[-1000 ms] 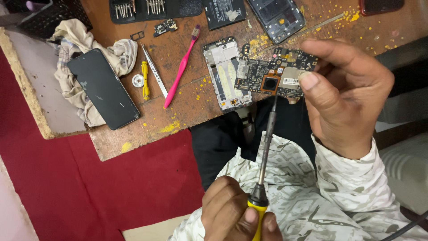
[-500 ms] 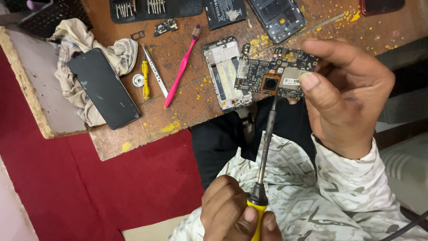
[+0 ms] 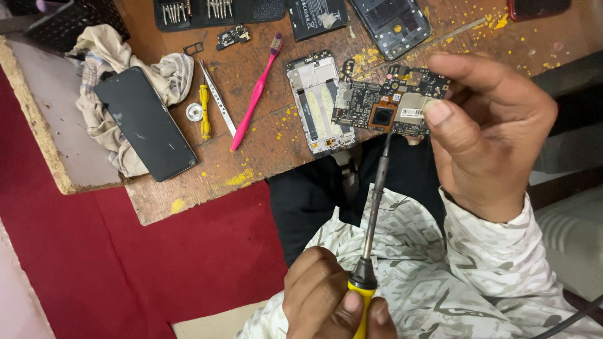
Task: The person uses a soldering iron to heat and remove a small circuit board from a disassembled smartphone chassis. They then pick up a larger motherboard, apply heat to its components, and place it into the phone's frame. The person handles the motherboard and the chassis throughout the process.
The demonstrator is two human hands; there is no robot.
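My right hand (image 3: 490, 138) pinches a dark phone circuit board (image 3: 386, 103) between thumb and fingers, holding it above the table's near edge. My left hand (image 3: 326, 298) grips the yellow handle of a soldering iron (image 3: 375, 207) low over my lap. The iron's metal shaft points up, and its tip meets the board's lower edge. Both arms wear pale patterned sleeves.
On the worn wooden table (image 3: 251, 157) lie a phone frame (image 3: 319, 103), a pink toothbrush (image 3: 255, 94), tweezers (image 3: 217, 105), a small yellow tool (image 3: 204, 112), a black phone (image 3: 144, 132) on a cloth (image 3: 160, 72), a tool kit (image 3: 217, 9) and another opened phone (image 3: 392, 22). Red floor lies below left.
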